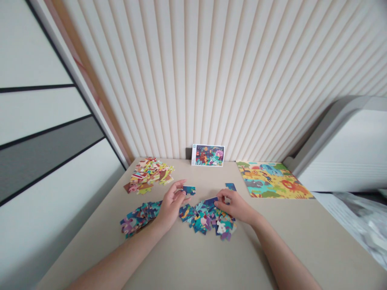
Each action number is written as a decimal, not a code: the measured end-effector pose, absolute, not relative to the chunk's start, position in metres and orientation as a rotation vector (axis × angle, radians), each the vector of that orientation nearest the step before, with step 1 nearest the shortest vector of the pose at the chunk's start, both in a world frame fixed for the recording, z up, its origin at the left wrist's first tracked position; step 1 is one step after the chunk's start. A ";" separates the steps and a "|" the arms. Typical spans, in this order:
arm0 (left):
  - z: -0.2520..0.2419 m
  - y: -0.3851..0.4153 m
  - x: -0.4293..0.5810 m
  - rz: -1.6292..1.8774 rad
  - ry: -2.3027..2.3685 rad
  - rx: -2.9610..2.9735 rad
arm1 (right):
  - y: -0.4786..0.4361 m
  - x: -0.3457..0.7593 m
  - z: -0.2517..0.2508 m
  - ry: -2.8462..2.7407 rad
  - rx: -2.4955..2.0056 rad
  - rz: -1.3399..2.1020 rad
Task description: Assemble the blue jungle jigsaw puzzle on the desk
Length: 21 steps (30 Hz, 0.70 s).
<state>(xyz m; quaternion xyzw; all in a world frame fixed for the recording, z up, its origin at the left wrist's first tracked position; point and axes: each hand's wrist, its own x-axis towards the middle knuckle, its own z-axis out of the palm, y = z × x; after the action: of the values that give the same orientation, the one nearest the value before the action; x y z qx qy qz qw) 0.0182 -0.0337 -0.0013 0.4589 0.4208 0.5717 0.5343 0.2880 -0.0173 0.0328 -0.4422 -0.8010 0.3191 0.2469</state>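
Observation:
My left hand (174, 201) is closed on a dark blue puzzle piece (190, 190), held between thumb and fingers at table centre. To the right, my right hand (231, 203) pinches another blue puzzle piece (211, 201) with a pale straight edge, just over a loose pile of puzzle pieces (202, 220) in blue, teal and purple. A second blue and purple pile (140, 217) lies left of my left hand, partly hidden by it. Beyond my right hand, a single dark blue piece (230, 186) rests on the table.
A picture card (208, 156) leans upright against the pleated curtain (196, 80) at the back. Yellow, red and brown puzzle pieces (150, 174) are heaped at the back left. An animal puzzle (272, 181) lies assembled at right. Clear plastic wrapping (365, 221) sits beyond the table's right edge.

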 end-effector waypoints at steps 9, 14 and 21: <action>0.006 -0.037 0.013 1.233 1.191 1.446 | -0.007 0.294 0.030 -1.871 -1.280 0.887; 0.010 -0.045 0.015 1.093 1.220 1.951 | -0.003 0.308 0.033 -1.757 -1.265 1.024; 0.008 -0.049 0.021 0.893 1.255 2.408 | -0.028 0.303 0.050 -1.970 -1.100 1.539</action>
<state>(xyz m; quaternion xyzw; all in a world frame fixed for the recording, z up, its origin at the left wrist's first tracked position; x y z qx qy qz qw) 0.0212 -0.0486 0.0082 0.8341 0.4345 0.3093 0.1411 0.3030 -0.0278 0.0497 -0.3943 -0.7062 0.5516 0.2038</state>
